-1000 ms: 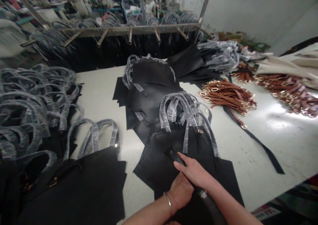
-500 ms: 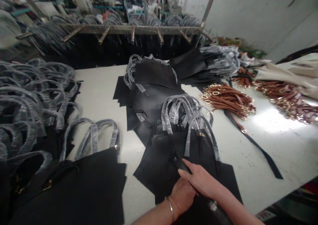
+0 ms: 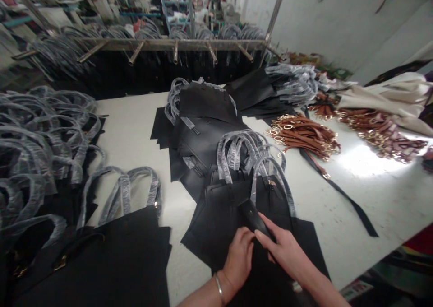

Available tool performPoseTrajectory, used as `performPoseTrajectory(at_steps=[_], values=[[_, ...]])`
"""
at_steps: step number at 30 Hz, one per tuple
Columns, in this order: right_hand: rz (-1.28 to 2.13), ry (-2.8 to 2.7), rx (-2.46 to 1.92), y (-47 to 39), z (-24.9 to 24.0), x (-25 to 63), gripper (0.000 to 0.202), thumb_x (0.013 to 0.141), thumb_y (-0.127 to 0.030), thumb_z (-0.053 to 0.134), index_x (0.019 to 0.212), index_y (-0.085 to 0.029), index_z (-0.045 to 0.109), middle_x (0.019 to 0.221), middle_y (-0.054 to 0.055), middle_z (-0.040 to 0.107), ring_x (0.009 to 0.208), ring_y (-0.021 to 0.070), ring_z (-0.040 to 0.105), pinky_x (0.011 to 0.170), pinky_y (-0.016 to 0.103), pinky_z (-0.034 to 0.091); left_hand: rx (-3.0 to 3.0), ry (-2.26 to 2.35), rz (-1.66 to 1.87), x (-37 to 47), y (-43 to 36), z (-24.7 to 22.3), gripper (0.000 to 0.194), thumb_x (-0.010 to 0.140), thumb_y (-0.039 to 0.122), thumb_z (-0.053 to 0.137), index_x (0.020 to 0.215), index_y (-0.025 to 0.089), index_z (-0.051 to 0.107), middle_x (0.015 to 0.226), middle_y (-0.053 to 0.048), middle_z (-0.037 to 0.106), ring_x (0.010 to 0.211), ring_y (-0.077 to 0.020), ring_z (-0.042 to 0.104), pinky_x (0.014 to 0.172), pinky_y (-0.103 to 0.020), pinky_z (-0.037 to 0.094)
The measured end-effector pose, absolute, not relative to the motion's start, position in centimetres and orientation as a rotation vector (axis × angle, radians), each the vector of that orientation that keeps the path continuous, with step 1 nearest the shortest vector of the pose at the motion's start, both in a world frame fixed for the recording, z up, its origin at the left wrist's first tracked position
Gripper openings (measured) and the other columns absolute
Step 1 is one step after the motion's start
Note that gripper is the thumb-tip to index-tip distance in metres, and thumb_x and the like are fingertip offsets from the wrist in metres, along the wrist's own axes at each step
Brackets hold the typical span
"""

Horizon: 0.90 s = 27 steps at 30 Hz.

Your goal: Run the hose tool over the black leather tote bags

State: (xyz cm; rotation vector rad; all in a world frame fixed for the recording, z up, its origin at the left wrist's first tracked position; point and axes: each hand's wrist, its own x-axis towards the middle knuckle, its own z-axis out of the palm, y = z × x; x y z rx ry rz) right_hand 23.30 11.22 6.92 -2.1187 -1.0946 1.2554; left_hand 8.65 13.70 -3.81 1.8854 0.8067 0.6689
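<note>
My right hand [image 3: 282, 246] is wrapped round a black strap [image 3: 252, 214], whose broad end lies over the stack of black bag panels [image 3: 223, 216]. Just left of it, my left hand [image 3: 238, 253], with a bracelet at the wrist, is bent over the same panels with its fingers drawn together; whether anything is between the fingertips is hidden. Plastic-wrapped handles [image 3: 233, 151] arch from the top edge of the stack. A small gold buckle [image 3: 271, 183] shows near the right handle.
More black panels with wrapped handles [image 3: 125, 189] fill the left side. Brown straps with gold rings [image 3: 304, 135] lie at the right, near beige material [image 3: 382, 99]. Behind the white table [image 3: 131, 126] stands a metal rack [image 3: 152, 45]; people are farther back.
My left hand has drawn back to the left, away from my right hand. My right hand has shifted slightly right with the strap, and the camera view has moved a little.
</note>
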Motion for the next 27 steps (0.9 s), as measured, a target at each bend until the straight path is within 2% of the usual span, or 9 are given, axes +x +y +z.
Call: performPoseTrajectory(at_steps=[3,5,7,10,15,18,22,24,27], values=[[1.331,-0.992,-2.092,9.4,6.6,23.7,0.062,0.088,-0.048,0.051,0.143,-0.02,0.044,0.049,-0.007,0.054,0.041,0.0151,0.058,0.044,0.023,0.047,1.765,1.224,0.747,7.4,16.2,-3.4,0.033,0.088,0.011,0.045,0.12,0.02,0.048,0.114,-0.009,0.051,0.088,-0.0162,0.059,0.08,-0.032,0.053],[1.357,-0.963,-2.069,8.9,6.5,23.5,0.062,0.088,-0.047,0.052,0.143,-0.021,0.043,0.052,-0.006,0.056,0.042,0.0141,0.058,0.043,0.023,0.047,1.838,1.321,0.667,7.2,18.0,-3.1,0.035,0.086,0.012,0.05,0.12,0.021,0.047,0.113,-0.008,0.05,0.091,-0.0179,0.059,0.08,-0.033,0.052],[1.372,-0.949,-2.043,8.9,6.5,23.2,0.062,0.088,-0.047,0.052,0.143,-0.02,0.043,0.055,-0.006,0.057,0.042,0.0134,0.058,0.043,0.022,0.046,1.959,1.333,0.546,7.3,19.2,-2.8,0.027,0.084,0.012,0.055,0.11,0.021,0.052,0.108,-0.006,0.052,0.096,-0.0202,0.058,0.08,-0.033,0.051],[1.375,-0.953,-2.004,9.1,6.6,23.0,0.061,0.088,-0.046,0.053,0.142,-0.02,0.044,0.057,-0.005,0.058,0.042,0.0126,0.058,0.043,0.022,0.047,2.059,1.337,0.443,7.7,19.9,-2.5,0.016,0.082,0.011,0.058,0.095,0.021,0.054,0.097,-0.003,0.055,0.09,-0.0196,0.059,0.079,-0.032,0.049],[1.383,-0.939,-1.995,9.3,6.7,23.1,0.061,0.086,-0.045,0.054,0.142,-0.02,0.046,0.058,-0.005,0.058,0.04,0.0124,0.057,0.042,0.022,0.046,2.097,1.379,0.398,8.3,20.1,-2.5,0.036,0.08,0.01,0.061,0.113,0.021,0.051,0.101,-0.005,0.057,0.095,-0.0204,0.058,0.081,-0.032,0.048],[1.369,-0.919,-1.99,9.1,6.7,23.4,0.062,0.087,-0.046,0.053,0.142,-0.02,0.044,0.057,-0.005,0.058,0.041,0.0124,0.056,0.042,0.022,0.046,2.082,1.383,0.385,8.6,20.5,-2.3,0.029,0.078,0.012,0.065,0.104,0.021,0.056,0.103,-0.006,0.057,0.097,-0.0217,0.057,0.079,-0.031,0.047],[1.389,-0.901,-1.97,8.7,6.9,23.8,0.06,0.087,-0.044,0.053,0.142,-0.022,0.045,0.06,-0.005,0.057,0.041,0.0116,0.056,0.041,0.021,0.045,1.715,1.301,0.458,8.6,21.4,-2.5,0.018,0.074,0.007,0.064,0.087,0.019,0.063,0.084,-0.003,0.063,0.081,-0.0177,0.06,0.078,-0.03,0.047],[1.432,-0.89,-1.95,8.6,7.1,23.7,0.06,0.087,-0.043,0.054,0.142,-0.022,0.044,0.061,-0.005,0.056,0.041,0.0112,0.055,0.04,0.021,0.044,1.42,1.228,0.47,8.4,21.9,-2.9,0.017,0.073,0.006,0.061,0.086,0.016,0.066,0.075,-0.002,0.065,0.07,-0.0149,0.061,0.07,-0.028,0.047],[1.489,-0.895,-1.907,9.0,7.2,23.4,0.059,0.086,-0.041,0.054,0.142,-0.023,0.044,0.062,-0.005,0.056,0.04,0.0104,0.054,0.039,0.02,0.043,1.228,1.146,0.457,8.0,22.3,-3.4,0.018,0.074,0.012,0.059,0.09,0.012,0.068,0.075,-0.004,0.069,0.064,-0.0137,0.061,0.062,-0.024,0.047]])
